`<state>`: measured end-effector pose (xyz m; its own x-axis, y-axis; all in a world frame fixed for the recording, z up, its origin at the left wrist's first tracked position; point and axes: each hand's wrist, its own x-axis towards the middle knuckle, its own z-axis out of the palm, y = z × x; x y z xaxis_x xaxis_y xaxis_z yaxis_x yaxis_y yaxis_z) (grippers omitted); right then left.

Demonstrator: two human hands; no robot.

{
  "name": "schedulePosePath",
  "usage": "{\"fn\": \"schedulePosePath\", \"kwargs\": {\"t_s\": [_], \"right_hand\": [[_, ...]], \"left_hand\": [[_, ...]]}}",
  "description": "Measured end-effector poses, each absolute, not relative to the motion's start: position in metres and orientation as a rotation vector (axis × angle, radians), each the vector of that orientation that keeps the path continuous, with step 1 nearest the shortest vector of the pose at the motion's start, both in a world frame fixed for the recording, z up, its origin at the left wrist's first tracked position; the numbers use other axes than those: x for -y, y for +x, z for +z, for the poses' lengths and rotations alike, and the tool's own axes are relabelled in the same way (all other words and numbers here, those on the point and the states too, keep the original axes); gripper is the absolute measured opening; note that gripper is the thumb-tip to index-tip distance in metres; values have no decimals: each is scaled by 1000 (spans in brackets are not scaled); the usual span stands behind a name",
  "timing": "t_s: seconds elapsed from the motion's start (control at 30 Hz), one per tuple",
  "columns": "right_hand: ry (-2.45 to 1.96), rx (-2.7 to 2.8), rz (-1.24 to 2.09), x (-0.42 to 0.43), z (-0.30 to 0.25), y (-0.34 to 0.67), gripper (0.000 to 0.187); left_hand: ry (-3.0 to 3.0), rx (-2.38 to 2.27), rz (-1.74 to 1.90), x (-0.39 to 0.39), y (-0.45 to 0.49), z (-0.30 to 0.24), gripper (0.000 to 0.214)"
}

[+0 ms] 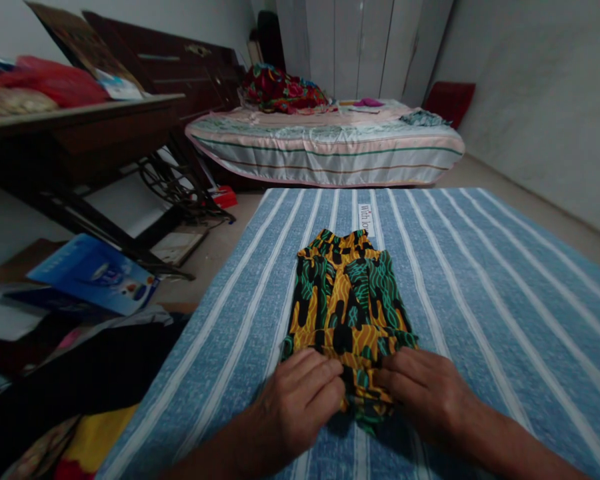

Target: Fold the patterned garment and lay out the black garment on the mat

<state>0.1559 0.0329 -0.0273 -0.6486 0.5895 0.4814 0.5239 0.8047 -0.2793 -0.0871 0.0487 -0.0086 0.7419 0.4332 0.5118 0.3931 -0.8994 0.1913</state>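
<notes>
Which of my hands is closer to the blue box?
Left. Your left hand is right of the blue box, at the near left of the garment; your right hand is farther right, at the garment's near right.

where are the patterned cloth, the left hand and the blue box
Patterned cloth (351, 310), head view: middle of its fabric
Left hand (303, 393), head view: back of the hand
Blue box (97, 275), head view: printed side

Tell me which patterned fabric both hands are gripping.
The black, yellow and green fabric on the blue striped cloth: left hand and right hand grip its near end. The red floral fabric lies on the bed.
</notes>
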Motion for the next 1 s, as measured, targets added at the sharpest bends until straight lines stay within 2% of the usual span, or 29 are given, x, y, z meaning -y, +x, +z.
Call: {"fn": "schedulePosePath", "kwargs": {"t_s": [0.2, 0.4, 0.53, 0.67, 0.83, 1.0], "right_hand": [[-919, 2484, 691, -73, 13, 161, 16], [-1171, 2371, 950, -206, 45, 163, 8], [-1348, 2325, 882, -272, 23, 165, 12], [-1341, 2273, 985, -288, -11, 165, 21], [-1410, 2136, 1069, -282, -26, 166, 17], [-1442, 2164, 1084, -285, -20, 171, 13]], "left_hand": [[2638, -683, 578, -96, -87, 27, 21], [2606, -1077, 317, -226, -58, 70, 23], [2656, -1243, 163, -283, -44, 57, 23], [2577, -1351, 18, -298, -45, 28, 24], [2398, -1390, 159, -306, -59, 7, 13], [2218, -1407, 239, -319, -73, -1, 18]]}}
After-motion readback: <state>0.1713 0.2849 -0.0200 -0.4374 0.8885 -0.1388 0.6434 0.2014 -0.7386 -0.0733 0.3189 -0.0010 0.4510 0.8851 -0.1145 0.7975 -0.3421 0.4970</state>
